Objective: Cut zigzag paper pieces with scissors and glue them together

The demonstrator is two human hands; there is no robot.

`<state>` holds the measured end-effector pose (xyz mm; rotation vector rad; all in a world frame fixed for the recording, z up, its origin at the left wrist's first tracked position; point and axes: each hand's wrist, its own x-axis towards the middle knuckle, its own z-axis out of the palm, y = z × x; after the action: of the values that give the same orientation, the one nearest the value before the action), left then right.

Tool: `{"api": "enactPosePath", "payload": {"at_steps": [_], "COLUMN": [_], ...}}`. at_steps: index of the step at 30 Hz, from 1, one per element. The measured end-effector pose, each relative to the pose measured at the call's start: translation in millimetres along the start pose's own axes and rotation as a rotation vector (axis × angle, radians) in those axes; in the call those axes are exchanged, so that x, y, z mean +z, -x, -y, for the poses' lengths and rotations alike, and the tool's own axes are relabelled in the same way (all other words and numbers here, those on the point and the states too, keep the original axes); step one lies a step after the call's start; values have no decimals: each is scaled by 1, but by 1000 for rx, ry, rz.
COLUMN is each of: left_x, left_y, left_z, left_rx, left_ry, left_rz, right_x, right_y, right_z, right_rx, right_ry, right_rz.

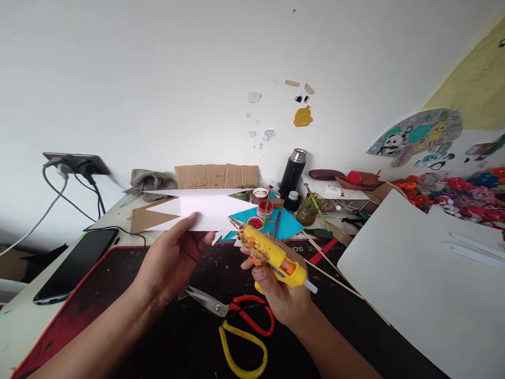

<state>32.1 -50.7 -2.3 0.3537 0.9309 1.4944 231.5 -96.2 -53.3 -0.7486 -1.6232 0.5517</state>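
Note:
My left hand (173,258) pinches the near edge of a white paper cut-out (209,208) with a zigzag left end, held level above the desk. In my right hand (282,295) is a yellow hot glue gun (272,255), gripped by its handle with a finger at the orange trigger. Its metal nozzle points left and up and touches the paper's right near edge. A clear glue stick pokes out of the gun's back end.
Red and yellow scissors (240,318) lie on the black desk mat (118,295) below my hands. A phone (77,263) rests at the left, a large white board (426,284) at the right. Behind are a blue card (284,223), glitter jars (263,208), a black flask (293,171), cardboard (216,176) and wooden sticks (335,276).

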Motion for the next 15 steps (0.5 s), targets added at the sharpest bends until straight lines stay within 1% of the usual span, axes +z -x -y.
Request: {"api": "enactPosePath", "payload": {"at_steps": [2, 6, 9, 12, 15], "left_x": [3, 5, 4, 1, -3], "left_y": [3, 10, 15, 19, 22], "left_z": [2, 7, 12, 18, 25], "left_rx": [-8, -42, -71, -101, -144], "left_ry": [6, 39, 41, 26, -8], "left_rz": [16, 39, 74, 108, 146], "right_x": [0, 0, 0, 0, 0], "right_y": [0, 1, 1, 0, -1], "right_z": [0, 0, 1, 1, 1], "right_rx": [25, 137, 210, 250, 257], "right_ry": [-18, -109, -194, -253, -263], "right_rz": [-8, -57, -58, -71, -82]}}
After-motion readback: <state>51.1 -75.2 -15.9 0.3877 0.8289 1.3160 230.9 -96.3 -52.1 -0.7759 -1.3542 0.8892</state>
